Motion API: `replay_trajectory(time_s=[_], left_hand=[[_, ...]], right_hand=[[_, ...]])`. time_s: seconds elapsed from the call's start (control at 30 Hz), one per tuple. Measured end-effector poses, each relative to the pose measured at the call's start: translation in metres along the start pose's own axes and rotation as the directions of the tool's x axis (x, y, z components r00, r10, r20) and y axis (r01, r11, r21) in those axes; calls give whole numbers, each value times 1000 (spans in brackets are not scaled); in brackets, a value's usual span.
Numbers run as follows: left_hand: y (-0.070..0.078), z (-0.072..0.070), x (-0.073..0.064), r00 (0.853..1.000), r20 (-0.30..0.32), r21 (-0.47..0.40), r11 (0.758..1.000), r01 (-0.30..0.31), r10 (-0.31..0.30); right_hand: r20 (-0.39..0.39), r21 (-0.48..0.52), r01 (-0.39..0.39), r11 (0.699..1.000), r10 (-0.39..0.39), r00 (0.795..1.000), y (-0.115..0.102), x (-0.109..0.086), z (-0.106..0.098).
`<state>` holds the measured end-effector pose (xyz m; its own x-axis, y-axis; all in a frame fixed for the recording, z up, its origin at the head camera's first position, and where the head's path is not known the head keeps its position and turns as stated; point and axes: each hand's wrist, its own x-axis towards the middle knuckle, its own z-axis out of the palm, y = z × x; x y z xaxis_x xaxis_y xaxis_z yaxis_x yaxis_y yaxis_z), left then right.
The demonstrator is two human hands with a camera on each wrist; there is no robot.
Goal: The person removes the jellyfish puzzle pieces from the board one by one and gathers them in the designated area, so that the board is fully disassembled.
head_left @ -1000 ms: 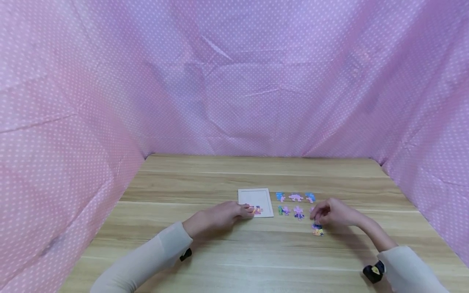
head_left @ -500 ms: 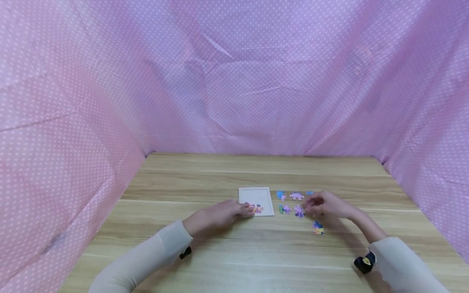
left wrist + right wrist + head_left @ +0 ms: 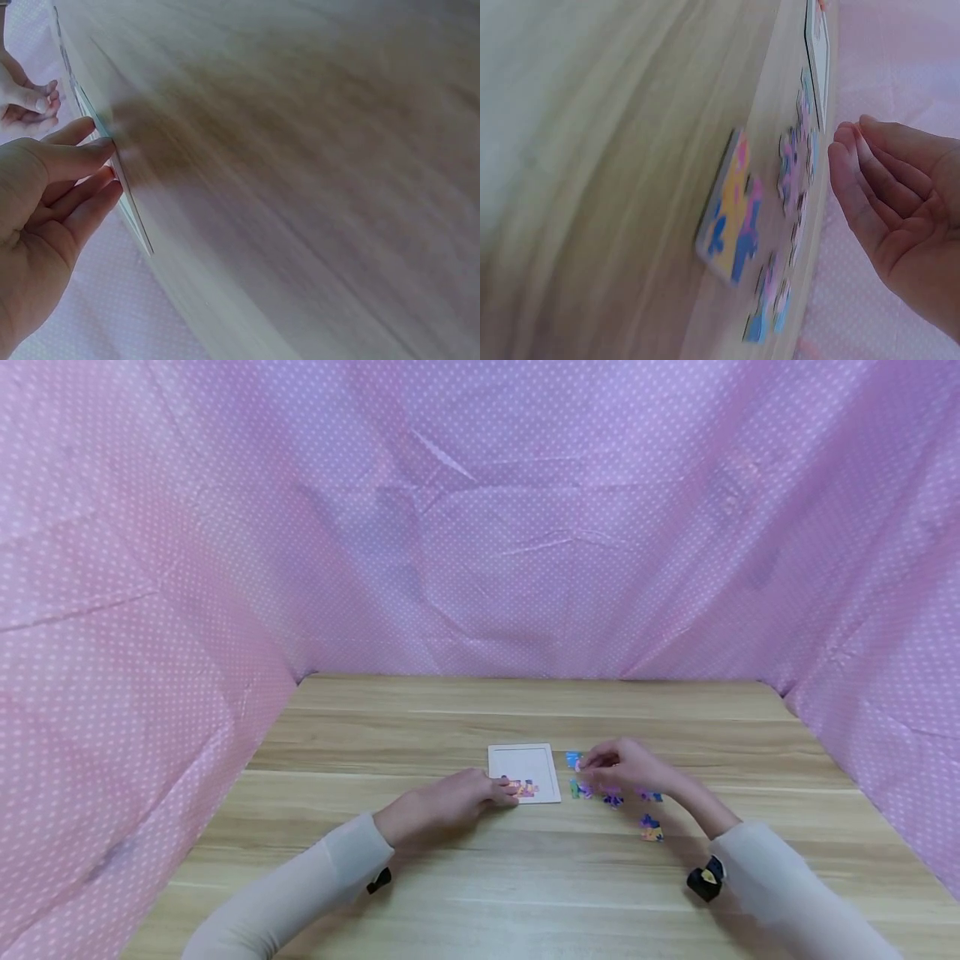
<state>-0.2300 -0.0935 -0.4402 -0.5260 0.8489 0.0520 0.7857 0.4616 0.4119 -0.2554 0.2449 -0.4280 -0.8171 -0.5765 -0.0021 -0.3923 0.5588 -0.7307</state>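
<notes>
My left hand (image 3: 465, 797) rests its fingertips on the lower left corner of a white puzzle tray (image 3: 556, 781). In the left wrist view its fairly straight fingers and thumb lie along the tray's edge. Joined jigsaw pieces (image 3: 527, 788) line the tray's bottom beside those fingertips. Over the loose pieces hovers my right hand (image 3: 626, 766), fingers loosely bent and nothing visible between them. Its fingertips are right by a blue jigsaw piece (image 3: 573, 759), and it hides some of the upper row. A yellow and blue jigsaw piece (image 3: 727, 214) lies nearer me.
Right of the tray, loose pieces lie in rows, among them a green and pink piece (image 3: 580, 789) and a purple piece (image 3: 612, 799). The wooden table (image 3: 450, 885) ends at a pink dotted curtain (image 3: 480, 568) at the back and sides.
My right hand has moved left and away from me, from the right end of the loose pieces to the upper left one. The left hand stays on the tray.
</notes>
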Motion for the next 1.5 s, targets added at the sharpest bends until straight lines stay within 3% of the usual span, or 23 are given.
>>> replay_trajectory(time_s=[0.13,0.4,0.67,0.93,1.3,1.5], left_hand=[[1,0,0,1000,14,11,1000,17,-17],[0,1,0,1000,12,43,999,-17,16],[-1,0,3,998,17,48,997,-54,53],[-1,1,4,999,27,72,997,-36,34],[1,-1,5,1000,10,87,996,-27,26],[-1,1,4,999,3,73,996,-41,41]], right_hand=[[26,37,28,999,-29,999,-6,9,5],[15,56,27,998,-28,1000,-17,26,19],[17,65,76,995,-77,997,-21,47,34],[52,88,88,992,-93,994,-28,61,46],[178,7,102,995,-102,979,-41,67,50],[162,-45,144,989,-135,977,-41,69,59]])
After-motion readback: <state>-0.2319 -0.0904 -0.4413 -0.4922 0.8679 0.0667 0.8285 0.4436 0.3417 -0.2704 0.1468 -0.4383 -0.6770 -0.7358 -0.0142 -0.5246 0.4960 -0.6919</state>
